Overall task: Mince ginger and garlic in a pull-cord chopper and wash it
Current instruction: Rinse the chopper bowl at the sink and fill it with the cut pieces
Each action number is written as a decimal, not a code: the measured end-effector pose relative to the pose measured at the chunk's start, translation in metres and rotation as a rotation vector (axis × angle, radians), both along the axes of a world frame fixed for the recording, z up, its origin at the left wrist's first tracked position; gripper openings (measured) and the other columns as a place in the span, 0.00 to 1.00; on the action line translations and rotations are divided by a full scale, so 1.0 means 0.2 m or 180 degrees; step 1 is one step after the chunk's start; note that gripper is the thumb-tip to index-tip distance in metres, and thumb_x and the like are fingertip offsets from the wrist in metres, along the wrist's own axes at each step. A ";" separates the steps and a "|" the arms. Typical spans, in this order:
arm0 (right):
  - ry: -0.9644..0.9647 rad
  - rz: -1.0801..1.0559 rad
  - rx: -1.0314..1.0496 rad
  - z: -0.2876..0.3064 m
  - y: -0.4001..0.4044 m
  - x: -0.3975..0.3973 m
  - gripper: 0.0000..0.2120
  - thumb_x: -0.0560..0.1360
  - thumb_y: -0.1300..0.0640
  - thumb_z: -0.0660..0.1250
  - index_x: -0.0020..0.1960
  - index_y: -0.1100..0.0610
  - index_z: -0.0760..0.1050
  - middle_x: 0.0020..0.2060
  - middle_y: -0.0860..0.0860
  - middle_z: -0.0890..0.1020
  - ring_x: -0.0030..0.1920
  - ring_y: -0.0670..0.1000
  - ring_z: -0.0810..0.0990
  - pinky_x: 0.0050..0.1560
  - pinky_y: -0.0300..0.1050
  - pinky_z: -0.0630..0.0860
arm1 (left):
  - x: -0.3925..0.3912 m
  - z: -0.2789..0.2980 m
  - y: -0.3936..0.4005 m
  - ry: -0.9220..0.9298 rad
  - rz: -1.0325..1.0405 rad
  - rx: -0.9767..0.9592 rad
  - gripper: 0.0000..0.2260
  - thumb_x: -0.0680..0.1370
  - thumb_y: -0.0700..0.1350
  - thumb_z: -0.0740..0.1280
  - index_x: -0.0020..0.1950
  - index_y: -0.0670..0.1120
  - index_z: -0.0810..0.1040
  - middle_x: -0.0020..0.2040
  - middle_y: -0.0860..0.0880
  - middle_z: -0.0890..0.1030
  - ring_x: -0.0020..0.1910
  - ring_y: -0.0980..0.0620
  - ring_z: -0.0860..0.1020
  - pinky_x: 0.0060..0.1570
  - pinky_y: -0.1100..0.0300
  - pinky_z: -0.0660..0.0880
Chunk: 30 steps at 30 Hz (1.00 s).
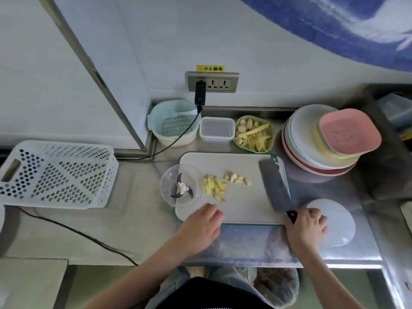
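Fingers of the right hand (pixel 308 221) are wrapped round the black handle of the cleaver (pixel 276 186), whose blade lies flat along the right side of the cutting board (pixel 240 208). Fingers of the left hand (pixel 204 221) are loosely curled, grasping nothing, resting at the board's near edge.

Table (pixel 133 219): steel, carrying all items. Cutting board at centre. Chopper bowl (pixel 178 186), clear, blades fitted, lid off, overlaps the board's left edge. Its white lid (pixel 334 224) lies on the table just right of the right hand. Ginger strips (pixel 215 187) sit on the board just beside the bowl; garlic cloves (pixel 237 178) lie near them, slightly further right.

Assessment: cutting appears finished and loading has not begun, as the bowl holds only its blades. Next move calls for sweeping ginger and garlic leftward into the bowl, then fitting the lid.
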State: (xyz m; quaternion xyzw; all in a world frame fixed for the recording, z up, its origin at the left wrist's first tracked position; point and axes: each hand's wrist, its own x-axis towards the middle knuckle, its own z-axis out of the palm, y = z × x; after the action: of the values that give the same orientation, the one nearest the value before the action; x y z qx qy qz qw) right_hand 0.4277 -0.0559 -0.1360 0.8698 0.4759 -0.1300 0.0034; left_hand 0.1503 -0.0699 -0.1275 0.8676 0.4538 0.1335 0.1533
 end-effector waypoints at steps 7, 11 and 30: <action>0.0967 0.0255 0.0425 -0.01 -0.02 -0.14 0.08 0.79 0.58 0.60 0.55 0.57 0.63 0.42 0.57 0.78 0.35 0.58 0.74 0.31 0.47 0.67 | 0.20 -0.21 -0.04 -0.0064 0.1553 -0.0731 0.27 0.83 0.44 0.52 0.77 0.37 0.45 0.78 0.40 0.47 0.77 0.45 0.47 0.74 0.59 0.44; 0.1120 0.0389 0.0297 -0.06 -0.06 -0.23 0.06 0.80 0.56 0.58 0.56 0.54 0.64 0.43 0.54 0.78 0.37 0.57 0.77 0.34 0.50 0.75 | 0.27 -0.24 0.06 -0.0432 0.2222 -0.0783 0.28 0.83 0.44 0.53 0.76 0.36 0.41 0.78 0.38 0.46 0.77 0.43 0.47 0.75 0.57 0.47; 0.2092 0.0557 -0.0088 -0.08 -0.06 -0.53 0.05 0.79 0.57 0.62 0.46 0.52 0.66 0.37 0.46 0.78 0.34 0.43 0.75 0.27 0.32 0.67 | 0.39 -0.29 0.34 -0.1154 0.2396 -0.0373 0.20 0.80 0.41 0.62 0.71 0.37 0.68 0.70 0.39 0.69 0.68 0.41 0.68 0.69 0.50 0.65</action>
State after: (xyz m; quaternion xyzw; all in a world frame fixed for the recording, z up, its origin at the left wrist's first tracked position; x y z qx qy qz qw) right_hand 0.3215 -0.0687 -0.1519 0.7371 0.5227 -0.4090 -0.1274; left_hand 0.2288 -0.0015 -0.1862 0.5937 0.7115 0.3046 0.2203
